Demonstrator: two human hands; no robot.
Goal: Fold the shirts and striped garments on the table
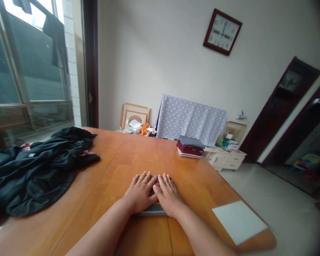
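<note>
Wooden table (122, 160): black garment (34, 174) bunched on table's left side, folded stack (190, 147) near far edge right of center, white sheet (238, 222) on near right corner, folded cloth (150, 209) at near edge's middle.

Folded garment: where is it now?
In the head view, the folded garment lies on the wooden table under the left hand and right hand, with a stack of folded clothes ahead to the right.

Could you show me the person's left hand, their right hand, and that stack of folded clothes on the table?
Left hand (140, 192), head view, back of the hand.
Right hand (168, 195), head view, back of the hand.
Stack of folded clothes (191, 142), head view, grey top layer.
</note>
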